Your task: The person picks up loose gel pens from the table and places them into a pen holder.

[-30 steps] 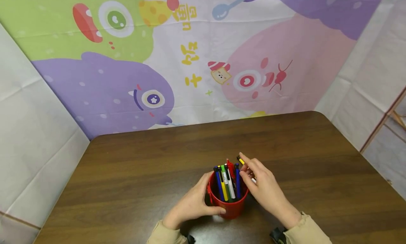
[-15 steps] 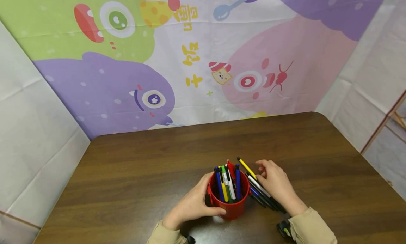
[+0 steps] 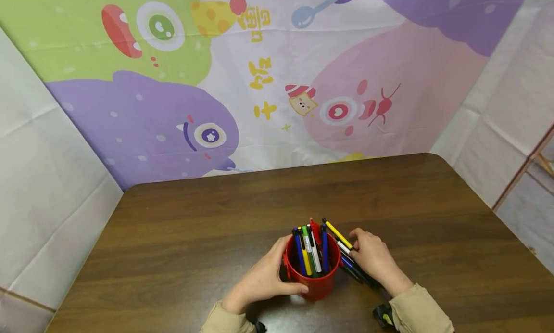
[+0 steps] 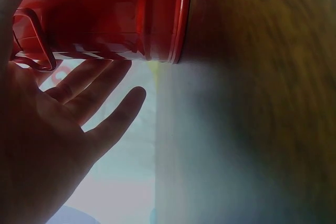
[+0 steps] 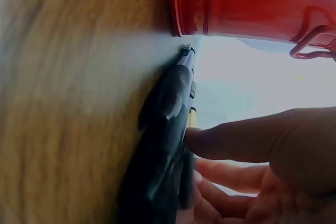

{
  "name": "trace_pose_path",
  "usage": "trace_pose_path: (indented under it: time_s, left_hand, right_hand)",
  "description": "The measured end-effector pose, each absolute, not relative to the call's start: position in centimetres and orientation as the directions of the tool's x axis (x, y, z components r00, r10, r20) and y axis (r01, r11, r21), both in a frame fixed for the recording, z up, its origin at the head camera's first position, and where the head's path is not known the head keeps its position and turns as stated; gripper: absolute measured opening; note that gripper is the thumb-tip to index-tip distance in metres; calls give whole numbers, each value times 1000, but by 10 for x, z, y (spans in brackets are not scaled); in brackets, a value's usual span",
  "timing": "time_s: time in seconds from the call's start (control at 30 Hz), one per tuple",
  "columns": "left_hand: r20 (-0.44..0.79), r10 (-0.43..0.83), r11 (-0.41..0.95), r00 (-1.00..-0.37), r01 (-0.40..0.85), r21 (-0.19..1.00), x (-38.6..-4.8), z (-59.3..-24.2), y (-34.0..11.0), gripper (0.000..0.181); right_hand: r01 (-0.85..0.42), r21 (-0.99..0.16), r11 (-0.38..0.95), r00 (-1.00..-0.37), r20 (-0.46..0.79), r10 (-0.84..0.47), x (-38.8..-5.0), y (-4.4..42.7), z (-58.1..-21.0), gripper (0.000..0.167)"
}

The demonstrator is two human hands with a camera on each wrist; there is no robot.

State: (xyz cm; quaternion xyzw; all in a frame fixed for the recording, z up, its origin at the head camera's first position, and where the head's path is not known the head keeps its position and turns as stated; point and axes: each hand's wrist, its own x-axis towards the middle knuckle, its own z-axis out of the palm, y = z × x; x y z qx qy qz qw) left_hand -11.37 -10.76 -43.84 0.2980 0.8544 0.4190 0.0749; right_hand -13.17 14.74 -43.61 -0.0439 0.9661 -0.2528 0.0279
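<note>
A red bucket [image 3: 318,286] stands upright on the table with several pens [image 3: 308,251] in it, blue, yellow, green and white among them. My left hand [image 3: 267,274] holds its left side, thumb in front and fingers behind; the left wrist view shows the little finger apart from the wall. Right of the bucket lies a pile of dark-gripped pens [image 3: 352,268], partly under my right hand [image 3: 375,256]. That hand pinches the lower end of a yellow pen [image 3: 337,233] lying atop the pile. In the right wrist view, the thumb [image 5: 231,139] presses beside the black pens [image 5: 163,145].
The brown wooden table [image 3: 195,227] extends well to the left and behind the bucket. A printed cartoon cloth [image 3: 268,145] hangs along its back edge, with white cloth [image 3: 52,179] at the sides. A small handle [image 5: 315,43] sticks out from the bucket's side.
My right hand has moved from the bucket's rim rightward and down to the pens, uncovering the pile. Lately the yellow pen has shifted slightly toward me. The left hand and bucket stay put.
</note>
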Motion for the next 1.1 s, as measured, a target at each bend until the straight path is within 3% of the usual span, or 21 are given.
trace_pose_path:
  time_s: [0.17,0.47,0.83,1.1]
  left_hand:
    - [128,574,461,-809,448,766,-113,-440,-108,92]
    - [123,574,464,-810,445,766,-113,-438,-108,92]
    - [119,573,464,-811,441,768,-113,-438,-108,93]
    - [111,574,464,-811,434,773,-114,-438,-108,93]
  right_hand:
    - [-72,-494,866,-994,-39,-104,-131,147,-436,29]
    - [-69,-513,856,-997,76,-35,-129,151,-419,21]
    - [-92,-671,736,-963,249,107,-118,155,-384,28]
    - [-178,-729,660,-929,345,130,-106,148,-369,51]
